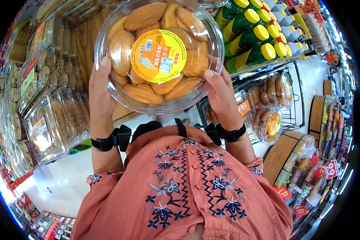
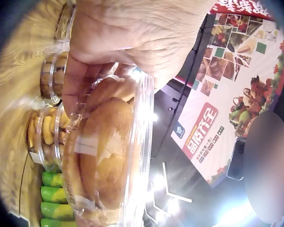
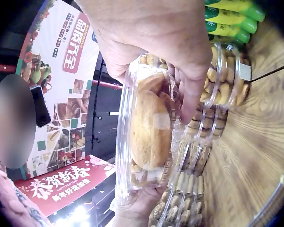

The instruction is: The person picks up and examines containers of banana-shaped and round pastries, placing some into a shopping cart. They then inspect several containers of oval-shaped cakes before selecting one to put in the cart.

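Golden-brown pastries (image 1: 122, 45) and a yellow-and-orange label (image 1: 176, 50); a coral shirt (image 1: 124, 200) embroidered with navy and pale flowers (image 1: 170, 186) (dark zigzags (image 1: 185, 176) flank the buttons (image 1: 195, 166)); green bottles (image 1: 248, 60) with yellow caps (image 1: 267, 51).

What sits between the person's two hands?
A clear round tub of pastries with a yellow label; the head view shows it between the left hand and the right hand, held by both.

The wood-grained worktop (image 3: 255, 127) carries a row of clear plastic tubs (image 3: 223, 78), baked snacks visible inside several
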The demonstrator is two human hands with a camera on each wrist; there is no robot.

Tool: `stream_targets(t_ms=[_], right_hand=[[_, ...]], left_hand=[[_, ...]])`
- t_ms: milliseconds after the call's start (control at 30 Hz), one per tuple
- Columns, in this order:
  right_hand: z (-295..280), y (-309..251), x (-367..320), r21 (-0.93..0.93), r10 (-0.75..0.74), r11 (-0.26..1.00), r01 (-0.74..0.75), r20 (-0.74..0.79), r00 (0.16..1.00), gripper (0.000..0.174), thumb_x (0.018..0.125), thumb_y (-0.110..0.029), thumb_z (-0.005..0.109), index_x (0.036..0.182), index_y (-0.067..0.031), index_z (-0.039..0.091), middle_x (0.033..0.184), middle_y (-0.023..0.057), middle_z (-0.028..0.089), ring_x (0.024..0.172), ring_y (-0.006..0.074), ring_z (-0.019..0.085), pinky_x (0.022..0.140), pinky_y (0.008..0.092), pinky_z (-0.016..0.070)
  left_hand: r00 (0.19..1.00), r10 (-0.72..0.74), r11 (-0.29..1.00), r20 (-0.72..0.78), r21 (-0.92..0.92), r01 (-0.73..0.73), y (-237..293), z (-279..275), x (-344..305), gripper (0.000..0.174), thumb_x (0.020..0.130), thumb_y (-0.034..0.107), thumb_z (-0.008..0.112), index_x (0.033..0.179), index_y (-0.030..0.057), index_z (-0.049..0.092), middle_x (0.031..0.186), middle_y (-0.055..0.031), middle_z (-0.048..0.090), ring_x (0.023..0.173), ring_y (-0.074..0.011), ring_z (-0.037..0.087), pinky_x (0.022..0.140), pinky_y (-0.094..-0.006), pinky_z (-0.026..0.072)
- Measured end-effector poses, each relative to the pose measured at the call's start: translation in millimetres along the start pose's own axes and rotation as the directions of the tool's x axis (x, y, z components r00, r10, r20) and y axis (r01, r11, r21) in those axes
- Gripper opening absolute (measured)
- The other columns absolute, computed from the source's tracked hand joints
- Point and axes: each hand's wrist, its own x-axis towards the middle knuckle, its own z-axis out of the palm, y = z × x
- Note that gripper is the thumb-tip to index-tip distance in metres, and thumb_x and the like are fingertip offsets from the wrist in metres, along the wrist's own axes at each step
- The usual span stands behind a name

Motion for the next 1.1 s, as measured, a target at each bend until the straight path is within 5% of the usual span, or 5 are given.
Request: stream_targets(t_ms=[267, 333, 633, 833, 1100], right_hand=[[-1, 23, 17, 0.055, 0.155, 0.987, -0.153, -0.048, 0.987, 0.036, 0.098, -0.025, 0.059, 0.126, -0.0011, 0.055, 0.101, 0.0017, 0.062, 0.092, 0.0118, 0.061, 0.079, 0.0282, 0.0518], [-12, 41, 25, 0.033, 0.232, 0.972, -0.231, -0.022, 0.973, 0.034, 0.098, -0.026, 0.059, 0.121, -0.0019, 0.056, 0.102, 0.0030, 0.063, 0.094, 0.0135, 0.062, 0.080, 0.0294, 0.0529], [-1, 81, 60, 0.067, 0.275, 0.959, -0.274, -0.011, 0.961, 0.034, 0.096, -0.029, 0.063, 0.117, -0.0040, 0.059, 0.105, 0.0043, 0.064, 0.096, 0.0145, 0.063, 0.084, 0.0339, 0.0549], [16, 103, 100, -0.026, 0.264, 0.964, -0.264, -0.017, 0.964, 0.033, 0.096, -0.028, 0.063, 0.119, -0.0056, 0.059, 0.107, 0.0044, 0.064, 0.097, 0.0154, 0.063, 0.084, 0.0363, 0.0555], [49, 113, 136, -0.074, 0.281, 0.958, -0.278, 0.027, 0.959, 0.039, 0.097, -0.030, 0.063, 0.122, -0.0014, 0.058, 0.112, 0.0088, 0.066, 0.099, 0.0197, 0.065, 0.083, 0.0381, 0.0563]], left_hand=[[0.995, -0.088, 0.990, 0.037, -0.109, 0.092, -38, -23, 14, 0.048, 0.105, 0.030, 0.048, 0.141, -0.0014, 0.048, 0.139, -0.0129, 0.057, 0.127, -0.0235, 0.057, 0.111, -0.0392, 0.0425], [0.969, -0.247, 0.962, -0.031, -0.131, 0.241, -50, -42, 13, 0.045, 0.105, 0.029, 0.050, 0.138, -0.0014, 0.052, 0.135, -0.0118, 0.060, 0.124, -0.0226, 0.059, 0.109, -0.0380, 0.0442], [0.959, -0.225, 0.974, -0.170, -0.040, 0.222, -70, -64, 3, 0.051, 0.101, 0.038, 0.057, 0.135, 0.0012, 0.050, 0.117, -0.0125, 0.066, 0.107, -0.0227, 0.068, 0.080, -0.0358, 0.0610], [0.901, -0.331, 0.927, -0.281, 0.082, 0.366, -66, -65, -3, 0.062, 0.098, 0.048, 0.058, 0.140, 0.0053, 0.042, 0.114, -0.0143, 0.060, 0.091, -0.0281, 0.069, 0.074, -0.0440, 0.0632], [0.917, -0.227, 0.969, -0.328, 0.023, 0.248, -85, -93, 32, 0.048, 0.100, 0.034, 0.055, 0.134, 0.0025, 0.045, 0.114, -0.0180, 0.063, 0.088, -0.0311, 0.070, 0.073, -0.0438, 0.0630]])
